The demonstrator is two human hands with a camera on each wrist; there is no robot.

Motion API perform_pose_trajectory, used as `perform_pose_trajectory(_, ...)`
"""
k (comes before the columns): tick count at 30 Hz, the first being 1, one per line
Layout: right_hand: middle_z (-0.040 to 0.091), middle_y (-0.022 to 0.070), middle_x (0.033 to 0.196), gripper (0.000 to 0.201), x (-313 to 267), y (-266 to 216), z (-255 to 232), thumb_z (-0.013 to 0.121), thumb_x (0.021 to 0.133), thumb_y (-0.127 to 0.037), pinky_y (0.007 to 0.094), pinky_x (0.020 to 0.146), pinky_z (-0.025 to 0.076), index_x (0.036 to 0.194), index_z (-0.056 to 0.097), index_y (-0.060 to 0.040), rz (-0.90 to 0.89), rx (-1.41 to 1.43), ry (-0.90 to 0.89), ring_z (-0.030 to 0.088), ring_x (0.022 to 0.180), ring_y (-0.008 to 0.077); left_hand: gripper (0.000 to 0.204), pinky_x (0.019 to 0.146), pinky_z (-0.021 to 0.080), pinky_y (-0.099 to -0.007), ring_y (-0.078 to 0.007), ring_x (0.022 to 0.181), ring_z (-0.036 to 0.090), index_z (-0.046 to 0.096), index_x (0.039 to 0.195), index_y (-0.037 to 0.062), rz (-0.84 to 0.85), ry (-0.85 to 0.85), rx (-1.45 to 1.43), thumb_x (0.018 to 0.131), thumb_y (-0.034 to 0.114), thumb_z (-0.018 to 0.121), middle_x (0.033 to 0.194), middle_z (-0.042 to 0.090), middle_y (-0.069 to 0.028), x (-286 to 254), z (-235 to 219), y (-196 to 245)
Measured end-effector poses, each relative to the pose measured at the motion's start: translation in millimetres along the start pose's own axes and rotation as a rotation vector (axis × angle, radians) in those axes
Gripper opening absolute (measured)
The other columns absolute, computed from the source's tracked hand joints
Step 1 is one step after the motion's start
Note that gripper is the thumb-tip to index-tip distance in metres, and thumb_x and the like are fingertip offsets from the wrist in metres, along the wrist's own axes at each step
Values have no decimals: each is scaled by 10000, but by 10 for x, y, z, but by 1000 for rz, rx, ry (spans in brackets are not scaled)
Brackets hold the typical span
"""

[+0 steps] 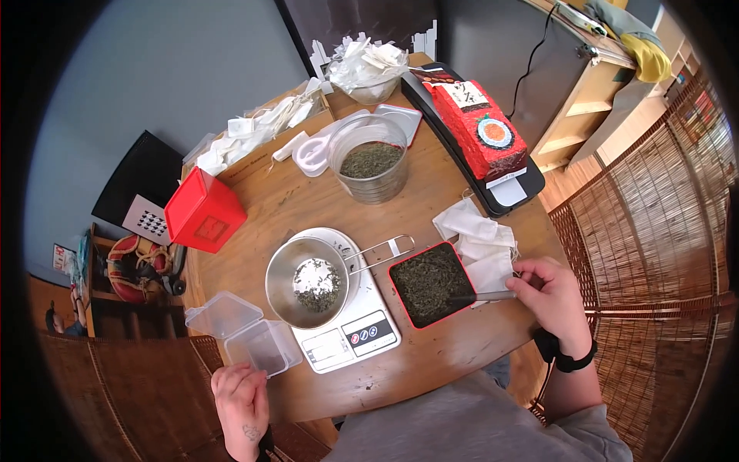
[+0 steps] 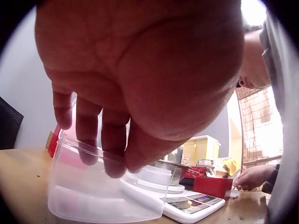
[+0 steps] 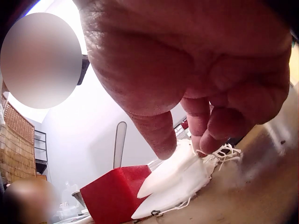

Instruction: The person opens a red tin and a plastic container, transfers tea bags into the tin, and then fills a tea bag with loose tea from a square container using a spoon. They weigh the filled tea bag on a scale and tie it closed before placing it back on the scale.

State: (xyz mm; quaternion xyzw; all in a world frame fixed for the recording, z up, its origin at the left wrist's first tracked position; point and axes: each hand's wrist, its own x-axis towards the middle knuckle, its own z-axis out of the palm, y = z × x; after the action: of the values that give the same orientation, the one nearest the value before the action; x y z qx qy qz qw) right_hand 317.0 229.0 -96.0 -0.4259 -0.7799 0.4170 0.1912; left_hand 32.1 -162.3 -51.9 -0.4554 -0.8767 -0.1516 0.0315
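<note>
My right hand [image 1: 553, 296] pinches a white drawstring pouch [image 3: 180, 175] between thumb and fingers, at the edge of a few such pouches [image 1: 486, 250]. Left of it, a red square tin [image 1: 394, 281] holds dark tea leaves, and a spoon [image 1: 493, 296] leans out of it toward the hand. My left hand [image 1: 240, 400] hangs with loosely bent fingers at the near corner of a clear plastic box [image 2: 107, 200]; its fingertips overlap the rim. The box's lid [image 1: 231, 312] is hinged back. Beside it, a steel saucepan [image 1: 281, 289] with some tea leaves sits on a white kitchen scale [image 1: 327, 358].
Behind the scale stand a red plastic container [image 1: 204, 212] and a clear tub [image 1: 369, 189] of leaves. A red tea packet [image 1: 481, 127] lies on a black device [image 1: 462, 158]. Farther back are a cardboard box [image 1: 265, 146] of white pouches and a bowl [image 1: 373, 92] of more.
</note>
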Motion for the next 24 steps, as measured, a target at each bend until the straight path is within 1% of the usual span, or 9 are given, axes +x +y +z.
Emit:
perform_pose_trajectory(6, 633, 19, 846, 208, 46, -4, 84, 858, 878, -92, 259, 647, 483, 1046, 779, 1, -10, 18, 11, 590, 717, 96, 123, 1013, 482, -493, -359, 1036, 687, 745, 962, 14, -19, 29, 0, 840, -2, 743, 996, 718, -127, -52, -28, 19)
perform_pose_trajectory(8, 628, 13, 848, 172, 59, 87, 102, 849, 889, -86, 257, 651, 483, 1023, 778, -6, -77, 35, 66, 589, 714, 93, 128, 982, 497, -476, -361, 1027, 677, 734, 968, 9, -21, 165, -52, 841, 4, 745, 1016, 710, -127, -60, -26, 43)
perform_pose_trajectory(9, 628, 13, 848, 172, 59, 92, 84, 849, 889, -86, 257, 651, 483, 1023, 778, -6, -79, 31, 74, 589, 714, 93, 128, 982, 497, -476, -361, 1027, 677, 734, 968, 9, -15, 170, -57, 841, 4, 745, 1016, 710, -127, -63, -26, 47)
perform_pose_trajectory(11, 629, 14, 858, 142, 57, 91, 36, 839, 902, -84, 256, 662, 488, 1008, 780, -10, -44, 139, 85, 594, 719, 96, 113, 919, 514, -451, -352, 977, 672, 729, 954, 6, -39, 224, -131, 843, 7, 751, 985, 708, -129, -65, -24, 57)
perform_pose_trajectory(15, 631, 19, 869, 143, 100, 123, -5, 845, 907, -113, 258, 674, 493, 980, 777, -9, -91, 198, 75, 596, 728, 100, 114, 857, 520, -434, -342, 914, 668, 730, 951, 14, 23, 232, -261, 842, 14, 761, 956, 707, -130, -11, 10, 126)
perform_pose_trajectory(17, 631, 19, 872, 176, 113, 98, 26, 854, 906, -148, 263, 681, 495, 944, 767, 0, -7, 96, 6, 597, 740, 101, 114, 829, 521, -430, -338, 872, 670, 732, 945, 20, 65, 220, -277, 838, 21, 771, 931, 707, -128, 54, 47, 200)
perform_pose_trajectory(18, 631, 19, 872, 176, 111, 65, 25, 854, 906, -148, 263, 681, 495, 944, 767, 0, -9, 95, 14, 597, 740, 101, 114, 829, 521, -430, -338, 872, 670, 732, 945, 20, 72, 224, -281, 838, 21, 771, 931, 707, -128, 71, 71, 198)
perform_pose_trajectory(20, 644, 21, 866, 201, 104, 3, 24, 864, 901, -172, 267, 683, 498, 941, 766, 0, 47, 98, -45, 600, 750, 95, 117, 820, 520, -427, -338, 860, 669, 736, 945, 27, 119, 214, -295, 835, 24, 775, 927, 708, -126, 77, 113, 196)
perform_pose_trajectory(24, 664, 6, 830, 200, 112, 74, 4, 866, 902, -168, 258, 675, 493, 934, 768, 3, 45, 128, -11, 595, 735, 79, 127, 806, 519, -429, -340, 842, 667, 743, 954, 29, 129, 216, -314, 832, 28, 780, 898, 710, -118, 75, 111, 241)
